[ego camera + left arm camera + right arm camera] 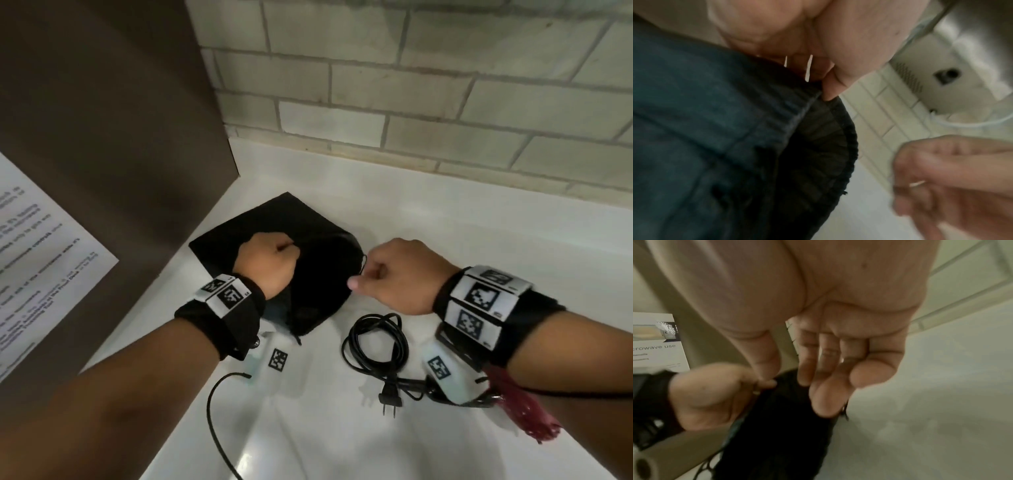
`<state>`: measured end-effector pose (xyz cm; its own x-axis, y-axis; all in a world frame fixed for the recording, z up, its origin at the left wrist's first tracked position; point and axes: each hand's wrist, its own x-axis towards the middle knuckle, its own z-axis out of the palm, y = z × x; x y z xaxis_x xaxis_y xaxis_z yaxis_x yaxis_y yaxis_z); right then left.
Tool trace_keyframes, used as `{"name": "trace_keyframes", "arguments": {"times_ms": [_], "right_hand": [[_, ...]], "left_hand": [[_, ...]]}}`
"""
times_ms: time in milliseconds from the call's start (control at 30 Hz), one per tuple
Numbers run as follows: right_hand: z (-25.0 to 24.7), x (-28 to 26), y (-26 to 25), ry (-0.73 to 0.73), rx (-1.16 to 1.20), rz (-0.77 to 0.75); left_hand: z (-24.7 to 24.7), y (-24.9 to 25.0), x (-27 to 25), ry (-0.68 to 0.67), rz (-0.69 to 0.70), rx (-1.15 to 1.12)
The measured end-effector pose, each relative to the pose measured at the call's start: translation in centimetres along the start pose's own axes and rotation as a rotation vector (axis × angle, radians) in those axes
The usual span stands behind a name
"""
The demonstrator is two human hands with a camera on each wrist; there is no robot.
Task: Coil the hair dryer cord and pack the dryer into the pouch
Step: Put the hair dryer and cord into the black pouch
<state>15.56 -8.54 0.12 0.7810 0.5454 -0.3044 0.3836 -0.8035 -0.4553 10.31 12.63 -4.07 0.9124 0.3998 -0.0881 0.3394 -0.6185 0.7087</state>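
Note:
A black drawstring pouch (pixel 318 274) lies on the white counter (pixel 445 222), mouth toward me. My left hand (pixel 270 263) grips the gathered rim on the pouch's left side; in the left wrist view the thumb (pixel 830 87) presses that rim against the pouch (pixel 694 129). My right hand (pixel 394 274) is at the rim's right side, thumb and forefinger pinching the pouch (pixel 777 434) edge by the drawstring loop (pixel 363 263). The coiled black cord (pixel 375 342) lies in front of the pouch, plug (pixel 390 399) toward me. The dryer body is hidden.
A dark brown panel (pixel 120 137) rises on the left with a printed paper notice (pixel 34 274) stuck to it. A tiled wall (pixel 411 102) closes the back. A thin black wire (pixel 219 411) trails from my left wrist band over the counter's near part.

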Motion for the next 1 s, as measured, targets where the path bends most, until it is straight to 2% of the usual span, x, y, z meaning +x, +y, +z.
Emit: {"name": "trace_keyframes", "arguments": {"times_ms": [67,167,233,333,400,433,500,533,633,767,800,1000], "right_hand": [[0.6,1.1,-1.7,0.060,0.022,-0.063],[0.9,2.6,-3.7,-0.039,-0.140,-0.132],[0.8,3.7,-3.9,-0.082,-0.269,-0.096],[0.0,4.6,-3.0,-0.054,-0.386,-0.055],[-0.5,4.5,-2.2,-0.052,-0.391,-0.065],[-0.7,4.1,-1.8,-0.048,-0.322,-0.066],[-1.0,2.5,-0.7,-0.019,-0.128,-0.086],[-0.9,1.3,-0.1,-0.034,-0.111,-0.117],[0.4,-3.1,1.7,-0.221,-0.360,-0.182],[3.1,-7.5,2.9,-0.491,-0.695,-0.088],[3.9,-8.1,3.1,-0.518,-0.738,-0.083],[6.3,-7.9,3.2,-0.352,-0.769,-0.049]], "left_hand": [[-1.5,1.0,-0.6,0.067,0.028,-0.143],[-3.7,2.4,-1.6,0.103,0.071,-0.257],[-5.2,2.8,-2.2,0.127,0.167,-0.145],[-7.4,2.6,-3.1,0.220,0.376,0.119],[-8.3,1.9,-3.4,0.183,0.489,0.224],[-8.4,1.6,-3.3,0.142,0.522,0.272],[-8.2,1.2,-2.8,0.072,0.536,0.369],[-7.9,1.2,-2.6,0.045,0.522,0.411],[-6.8,1.3,-2.3,0.044,0.491,0.456],[-5.8,1.7,-2.3,0.042,0.475,0.471],[-5.6,1.8,-2.2,0.041,0.470,0.466],[-4.7,1.7,-2.3,0.037,0.471,0.426]]}}
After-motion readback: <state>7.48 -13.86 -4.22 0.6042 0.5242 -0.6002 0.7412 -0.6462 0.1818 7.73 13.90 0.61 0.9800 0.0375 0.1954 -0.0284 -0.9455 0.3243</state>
